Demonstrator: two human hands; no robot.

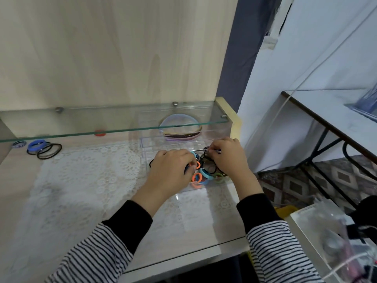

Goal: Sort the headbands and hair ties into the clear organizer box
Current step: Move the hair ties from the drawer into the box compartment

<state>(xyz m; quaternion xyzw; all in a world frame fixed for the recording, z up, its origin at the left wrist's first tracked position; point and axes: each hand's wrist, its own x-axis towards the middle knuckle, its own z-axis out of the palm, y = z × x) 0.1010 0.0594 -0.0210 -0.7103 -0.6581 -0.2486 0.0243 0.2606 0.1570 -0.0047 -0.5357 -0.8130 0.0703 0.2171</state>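
- The clear plastic organizer box [204,187] sits at the right edge of the lace-covered table top [193,221], partly under a glass shelf [81,124]. Its far compartment holds curved pastel headbands [179,124], and its near one holds a tangle of coloured hair ties [205,173].
- The left hand [170,170] is over the near compartment, fingers curled, pinching a small orange ring-shaped hair tie [196,164].
- The right hand [228,155] is just beside it, fingertips narrowed onto a thin black-and-white striped hair tie [210,150] above the pile.
- The step in hand looks like teasing the ties apart and laying them in the near compartment. It is best done by lifting one tie at a time, clear of the thin black loops, so it drags no neighbour out over the wall.
- Pulls should stay light: elastic loops snag and spring, and the light box could slide toward the table top's right edge.
- Left to gather, I judge, are a blue ring tie [36,145], thin black ties [50,151] and a small striped one [19,143]. These lie near the far left corner, well apart from the box. An orange piece [100,133] also lies at the back edge under the shelf.
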